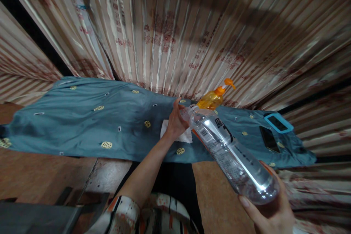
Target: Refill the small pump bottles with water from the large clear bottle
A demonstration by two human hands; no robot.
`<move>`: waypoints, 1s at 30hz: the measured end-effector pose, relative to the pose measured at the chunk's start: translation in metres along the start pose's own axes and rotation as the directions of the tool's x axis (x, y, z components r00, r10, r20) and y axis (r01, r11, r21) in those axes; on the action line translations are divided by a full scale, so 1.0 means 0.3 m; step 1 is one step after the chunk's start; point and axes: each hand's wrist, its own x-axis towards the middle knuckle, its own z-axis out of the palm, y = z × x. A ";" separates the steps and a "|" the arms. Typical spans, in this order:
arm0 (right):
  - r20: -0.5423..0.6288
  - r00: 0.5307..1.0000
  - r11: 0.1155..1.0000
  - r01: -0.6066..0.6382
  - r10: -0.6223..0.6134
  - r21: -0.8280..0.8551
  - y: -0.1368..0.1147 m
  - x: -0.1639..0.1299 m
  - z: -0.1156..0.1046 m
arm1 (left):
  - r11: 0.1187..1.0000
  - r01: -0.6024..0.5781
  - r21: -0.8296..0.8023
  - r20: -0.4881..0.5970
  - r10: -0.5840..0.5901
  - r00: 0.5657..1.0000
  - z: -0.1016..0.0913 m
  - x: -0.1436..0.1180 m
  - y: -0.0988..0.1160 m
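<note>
A large clear plastic bottle [233, 150] with a printed label is tilted, its neck pointing up and left. Around its base my right hand [274, 208] is closed. My left hand [175, 121] is at the bottle's neck, thumb raised, its fingers curled around a small clear plastic piece [185, 113] at the mouth. Whether that piece is a cup or something else, I cannot tell. Below my left hand a white tissue [187, 137] lies on the blue-green cloth [128, 117]. Behind the bottle's neck stands a yellow pump bottle [210, 100] with an orange pump top.
A dark phone [269, 139] and a light-blue-framed device [279, 123] lie at the cloth's right end. Pleated curtains [164, 36] with red prints hang close behind the table. A dark grey stool or bench [35, 217] stands at the lower left on the brown floor.
</note>
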 end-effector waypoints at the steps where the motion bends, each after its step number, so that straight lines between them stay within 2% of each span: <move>1: 0.001 1.000 1.000 -0.001 0.001 -0.006 -0.005 -0.001 0.002 | 1.000 0.002 0.007 0.007 -0.002 1.000 -0.001 0.000 0.002; 20: 0.026 0.998 0.998 0.063 -0.062 -0.032 0.048 0.021 -0.036 | 0.999 0.020 -0.028 0.004 -0.020 1.000 -0.008 0.000 0.007; 30: 0.008 1.000 1.000 -0.013 0.013 0.005 0.009 0.000 -0.009 | 1.000 0.026 -0.005 -0.005 -0.026 1.000 -0.006 0.001 0.012</move>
